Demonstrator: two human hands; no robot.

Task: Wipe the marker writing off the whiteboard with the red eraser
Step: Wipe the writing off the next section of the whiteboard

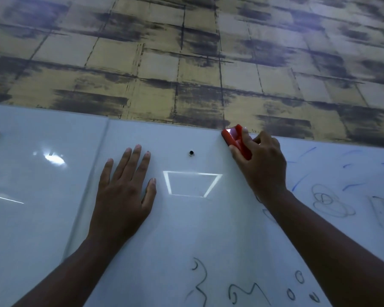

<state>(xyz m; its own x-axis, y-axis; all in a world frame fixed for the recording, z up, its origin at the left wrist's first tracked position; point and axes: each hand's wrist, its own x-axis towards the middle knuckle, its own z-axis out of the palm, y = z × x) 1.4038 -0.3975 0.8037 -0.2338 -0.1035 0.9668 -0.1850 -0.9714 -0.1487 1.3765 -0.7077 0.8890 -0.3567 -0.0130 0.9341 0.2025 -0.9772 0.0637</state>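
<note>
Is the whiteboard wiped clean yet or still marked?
Still marked. The whiteboard carries dark scribbles along the bottom and blue strokes on the right; the right hand holds the red eraser at its top edge.

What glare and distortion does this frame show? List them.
Head view: dim overall; a square ceiling-light reflection glares on the glossy whiteboard, a bright highlight hits the red eraser gripped by the right hand; wide-angle bends the board's top edge; left hand rests flat.
</note>
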